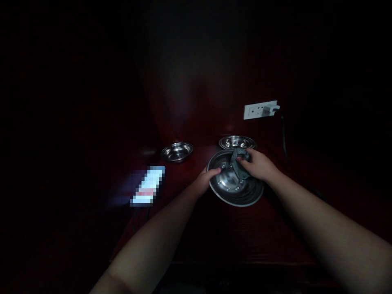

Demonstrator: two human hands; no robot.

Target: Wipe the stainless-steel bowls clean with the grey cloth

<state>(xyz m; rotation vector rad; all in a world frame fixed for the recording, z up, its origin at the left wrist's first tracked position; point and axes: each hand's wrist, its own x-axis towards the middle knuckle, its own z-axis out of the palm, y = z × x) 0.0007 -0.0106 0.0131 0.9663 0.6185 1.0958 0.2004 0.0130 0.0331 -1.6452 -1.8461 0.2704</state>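
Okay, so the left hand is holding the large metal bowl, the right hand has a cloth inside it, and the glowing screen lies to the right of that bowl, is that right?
Not quite: the head view shows the glowing screen to the left of the large metal bowl. The left hand does hold that bowl, and the right hand has a cloth inside it.

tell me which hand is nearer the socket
Right. The right hand, holding a cloth in the bowl, is below the socket in the picture; the left hand, at the bowl's left rim, is lower and farther left.
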